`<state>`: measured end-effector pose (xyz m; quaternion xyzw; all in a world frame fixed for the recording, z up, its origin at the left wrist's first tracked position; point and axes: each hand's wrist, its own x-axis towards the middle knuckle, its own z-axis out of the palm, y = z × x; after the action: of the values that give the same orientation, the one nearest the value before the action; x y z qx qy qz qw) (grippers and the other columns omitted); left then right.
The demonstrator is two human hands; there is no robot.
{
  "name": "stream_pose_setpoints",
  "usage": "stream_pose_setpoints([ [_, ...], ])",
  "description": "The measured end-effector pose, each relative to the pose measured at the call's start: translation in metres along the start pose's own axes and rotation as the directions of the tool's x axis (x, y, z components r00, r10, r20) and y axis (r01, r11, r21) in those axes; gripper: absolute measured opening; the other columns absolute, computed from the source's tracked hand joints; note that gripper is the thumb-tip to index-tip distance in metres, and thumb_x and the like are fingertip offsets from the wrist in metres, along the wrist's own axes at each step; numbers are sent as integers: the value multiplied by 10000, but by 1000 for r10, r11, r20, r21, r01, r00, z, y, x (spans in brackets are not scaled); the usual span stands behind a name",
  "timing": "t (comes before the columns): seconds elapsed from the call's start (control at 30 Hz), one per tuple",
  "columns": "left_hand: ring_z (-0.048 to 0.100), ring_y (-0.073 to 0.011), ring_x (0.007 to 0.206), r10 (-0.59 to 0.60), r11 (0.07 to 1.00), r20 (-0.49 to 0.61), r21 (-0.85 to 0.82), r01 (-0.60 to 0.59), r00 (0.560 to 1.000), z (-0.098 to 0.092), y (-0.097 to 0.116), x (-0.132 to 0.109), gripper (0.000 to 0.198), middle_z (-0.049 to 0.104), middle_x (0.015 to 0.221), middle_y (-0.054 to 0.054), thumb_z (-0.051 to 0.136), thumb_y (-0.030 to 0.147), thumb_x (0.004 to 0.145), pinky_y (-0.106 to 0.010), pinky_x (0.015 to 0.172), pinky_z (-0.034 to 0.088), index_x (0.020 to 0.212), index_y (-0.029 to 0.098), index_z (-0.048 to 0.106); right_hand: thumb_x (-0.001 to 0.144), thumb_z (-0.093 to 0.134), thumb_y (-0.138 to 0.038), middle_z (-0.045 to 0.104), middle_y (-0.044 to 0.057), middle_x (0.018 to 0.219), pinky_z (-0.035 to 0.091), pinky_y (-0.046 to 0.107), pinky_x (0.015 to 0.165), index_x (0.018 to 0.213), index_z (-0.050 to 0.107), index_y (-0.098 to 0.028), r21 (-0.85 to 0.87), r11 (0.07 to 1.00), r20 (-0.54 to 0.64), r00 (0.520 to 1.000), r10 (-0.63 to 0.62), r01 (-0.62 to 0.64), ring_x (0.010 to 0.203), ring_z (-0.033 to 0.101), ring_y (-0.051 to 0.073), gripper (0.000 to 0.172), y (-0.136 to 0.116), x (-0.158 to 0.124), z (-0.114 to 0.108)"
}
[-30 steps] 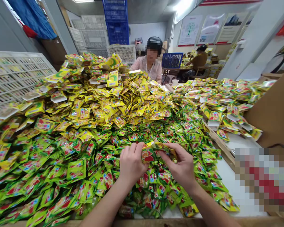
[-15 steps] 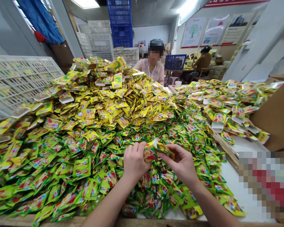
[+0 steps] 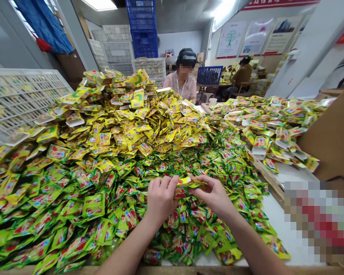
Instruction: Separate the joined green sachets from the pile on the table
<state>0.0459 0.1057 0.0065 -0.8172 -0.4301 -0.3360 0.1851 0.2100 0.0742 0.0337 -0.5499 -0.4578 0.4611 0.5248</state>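
Note:
My left hand point(image 3: 162, 196) is wrapped round a small yellow box point(image 3: 181, 190) with red print, above a wide spread of green packets point(image 3: 94, 204). Just to its right, my right hand point(image 3: 213, 193) pinches a yellow-green packet point(image 3: 200, 183) at the box's right end. A white flap shows on the box between the hands. Whether part of the packet is inside the box, I cannot tell. Behind the green packets rises a heap of yellow packets point(image 3: 160, 128).
A white crate point(image 3: 25, 99) stands at the left. Boxes point(image 3: 282, 135) lie at the right beyond a wooden strip point(image 3: 268, 181), beside a brown cardboard panel point(image 3: 332, 141). A person point(image 3: 183, 78) sits behind the heap; another is farther back.
Both hands stay together at the box, which has tilted, and its white flap now lies lower. The whole view has shifted slightly.

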Motion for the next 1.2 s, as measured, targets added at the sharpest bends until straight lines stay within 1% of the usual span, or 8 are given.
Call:
stream_pose_setpoints([
  [0.23,497,-204,716,14,1000,64,15,-15,998,-5,2,-2,438,631,813,-30,615,157,658,-323,643,347,1093,209,602,654,684,-458,610,10,577,385,245,496,666,697,-148,-50,995,35,996,-80,82,520,478,115,310,4,0,1],
  [0.43,532,-212,774,-71,986,153,-137,92,986,0,7,-5,475,629,872,-44,612,179,660,-320,675,389,1133,217,583,683,686,-423,586,-7,565,382,246,467,789,714,-174,-156,975,-164,969,-186,161,500,467,122,272,9,-4,7],
  [0.53,534,-220,785,-166,969,230,-142,202,959,0,6,-2,484,621,889,-48,624,156,621,-323,687,413,1102,199,587,671,711,-435,660,9,667,470,267,532,948,683,-189,-11,986,-123,978,-166,166,595,579,158,371,11,-3,10],
  [0.67,533,-226,776,-178,973,183,-115,201,967,-2,2,1,438,621,886,-58,639,227,678,-336,686,422,1110,184,583,609,770,-419,727,54,851,541,328,728,872,666,-199,135,978,-92,985,-147,158,801,668,209,358,12,-1,11],
  [0.83,538,-218,772,-146,974,139,-154,167,980,1,2,-2,423,623,871,-55,637,268,707,-325,678,424,1116,177,578,660,743,-388,719,63,834,543,355,729,878,645,-192,-23,980,-169,966,-198,197,775,668,213,310,17,-2,10],
  [1.03,548,-228,771,-183,965,203,-152,215,962,3,4,-4,417,622,865,-45,642,242,662,-329,668,422,1074,203,591,744,669,-351,694,66,888,529,367,782,917,649,-200,-155,953,-21,963,-268,261,813,665,210,231,23,-7,14],
  [1.13,553,-222,778,-173,964,166,-172,202,971,1,7,-4,407,622,874,-50,627,265,692,-326,681,427,1091,202,576,736,682,-387,695,65,888,523,388,781,888,662,-216,-110,954,-166,942,-293,278,833,656,224,229,25,-10,19],
  [1.2,557,-221,792,-164,962,128,-201,187,978,-1,10,-3,411,625,890,-54,618,283,719,-326,691,430,1117,197,558,721,701,-386,697,59,832,478,441,854,762,689,-235,-215,913,-301,866,-399,346,917,621,258,157,25,-12,20],
])
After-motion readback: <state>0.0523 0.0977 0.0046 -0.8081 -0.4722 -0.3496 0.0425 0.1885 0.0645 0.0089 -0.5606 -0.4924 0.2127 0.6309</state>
